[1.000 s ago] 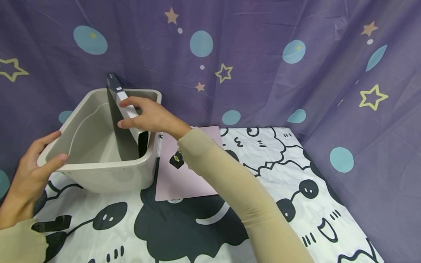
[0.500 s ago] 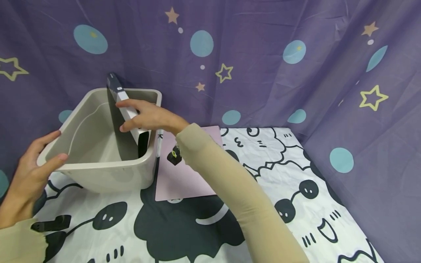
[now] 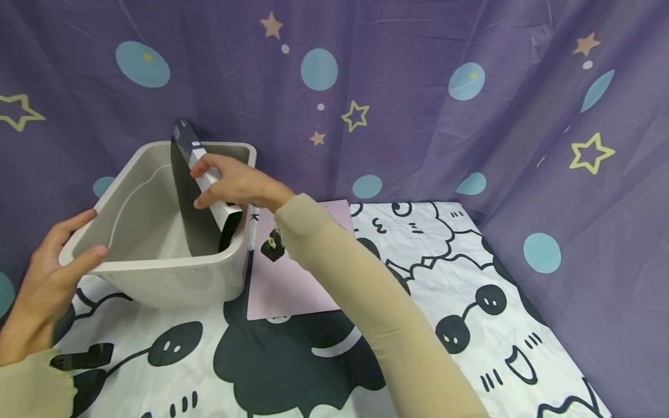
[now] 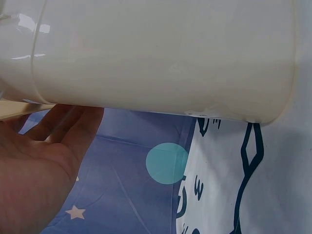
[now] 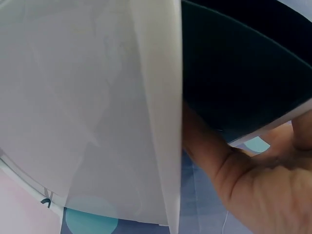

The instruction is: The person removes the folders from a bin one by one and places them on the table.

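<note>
A light grey plastic bin [image 3: 157, 281] stands at the left of the head view. My left hand [image 3: 54, 267] holds its left corner, thumb over the rim and fingers along the outer wall. In the left wrist view the fingers of that hand [image 4: 53, 151] meet the bin's glossy side [image 4: 161, 53]. My right hand [image 3: 240, 184] pinches the white spine of a dark binder [image 3: 197, 220] that stands on edge inside the bin's right part, its far end above the rim. The right wrist view shows the thumb [image 5: 207, 148] against the dark cover [image 5: 234, 73].
A flat pink sheet or folder [image 3: 292, 290] lies just right of the bin, partly covered by my right sleeve. White bedding [image 3: 418, 244] with black cartoon drawings spreads beneath. A purple curtain [image 3: 397, 145] rises close behind the bin and along the right.
The binder has shifted slightly right, and its near end is turned a little higher. My right hand has moved slightly with it. The left hand and bin stay in place.
</note>
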Action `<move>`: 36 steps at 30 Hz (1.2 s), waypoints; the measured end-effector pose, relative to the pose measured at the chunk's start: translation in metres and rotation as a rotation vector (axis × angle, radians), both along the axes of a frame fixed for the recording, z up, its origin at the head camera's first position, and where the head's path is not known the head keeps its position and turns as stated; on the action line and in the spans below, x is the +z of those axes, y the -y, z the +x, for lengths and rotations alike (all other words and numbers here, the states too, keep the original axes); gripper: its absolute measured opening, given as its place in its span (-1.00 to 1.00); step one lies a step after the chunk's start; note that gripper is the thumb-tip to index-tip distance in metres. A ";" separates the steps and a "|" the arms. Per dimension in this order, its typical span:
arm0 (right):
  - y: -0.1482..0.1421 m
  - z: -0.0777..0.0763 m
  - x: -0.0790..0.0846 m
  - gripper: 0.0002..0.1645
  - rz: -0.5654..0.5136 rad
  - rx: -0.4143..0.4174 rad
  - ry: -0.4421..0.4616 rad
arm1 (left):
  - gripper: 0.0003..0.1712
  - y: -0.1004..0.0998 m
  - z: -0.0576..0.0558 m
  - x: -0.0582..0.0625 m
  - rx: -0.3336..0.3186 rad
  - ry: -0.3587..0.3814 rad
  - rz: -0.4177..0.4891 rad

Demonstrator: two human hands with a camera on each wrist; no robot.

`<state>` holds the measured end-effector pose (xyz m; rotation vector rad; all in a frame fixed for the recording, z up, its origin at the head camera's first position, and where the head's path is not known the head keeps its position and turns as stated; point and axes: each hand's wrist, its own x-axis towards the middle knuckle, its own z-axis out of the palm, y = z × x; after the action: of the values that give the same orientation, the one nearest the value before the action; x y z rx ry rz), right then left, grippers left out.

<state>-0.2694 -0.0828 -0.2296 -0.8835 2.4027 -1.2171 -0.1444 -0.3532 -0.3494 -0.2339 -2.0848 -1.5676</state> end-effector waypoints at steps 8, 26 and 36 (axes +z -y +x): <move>0.003 -0.001 -0.006 -0.30 -0.023 -0.025 0.060 | -0.20 0.003 -0.001 0.000 -0.024 -0.006 0.039; 0.005 -0.002 -0.013 -0.37 -0.112 -0.053 0.066 | -0.19 0.004 -0.005 0.002 0.033 0.022 -0.074; 0.006 -0.003 -0.015 -0.36 -0.131 -0.078 0.094 | -0.20 0.006 -0.008 0.003 0.007 0.029 -0.051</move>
<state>-0.2722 -0.0890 -0.2447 -0.7566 2.3250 -1.4265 -0.1521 -0.3594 -0.3463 -0.2227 -2.1475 -1.5230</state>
